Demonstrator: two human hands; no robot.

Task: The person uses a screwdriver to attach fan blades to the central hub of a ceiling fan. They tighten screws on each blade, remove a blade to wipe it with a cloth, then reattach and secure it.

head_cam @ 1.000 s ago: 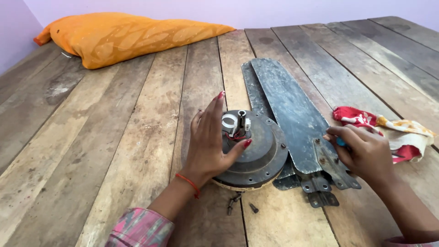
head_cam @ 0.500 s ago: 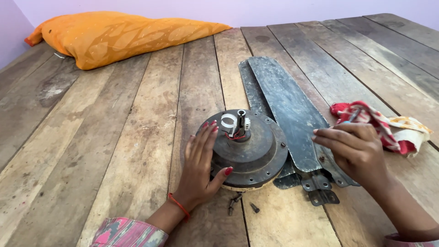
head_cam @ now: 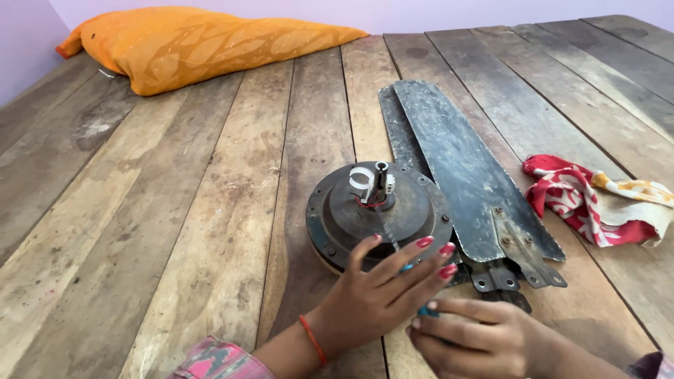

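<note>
A round, dark, rusty fan motor (head_cam: 351, 217) lies flat on the wooden planks, with a short shaft and red wires at its hub. My left hand (head_cam: 372, 298) rests at the motor's near rim, fingers spread. Under those fingers lies the thin shaft of a screwdriver (head_cam: 386, 230). Its blue-green handle shows between my two hands. My right hand (head_cam: 477, 340) is curled around that handle, just right of and touching my left fingertips. Dark, worn fan blades (head_cam: 456, 161) lie stacked to the right of the motor, their metal brackets pointing toward me.
A red, white and yellow cloth (head_cam: 597, 203) lies crumpled at the right. An orange pillow (head_cam: 203, 42) sits at the far left by the lilac wall. The surface is wide weathered wooden planks (head_cam: 175, 210) with gaps between them.
My left hand slid off the motor's top to its near rim. My right hand left the blade brackets and came left and nearer, meeting the left hand with the screwdriver.
</note>
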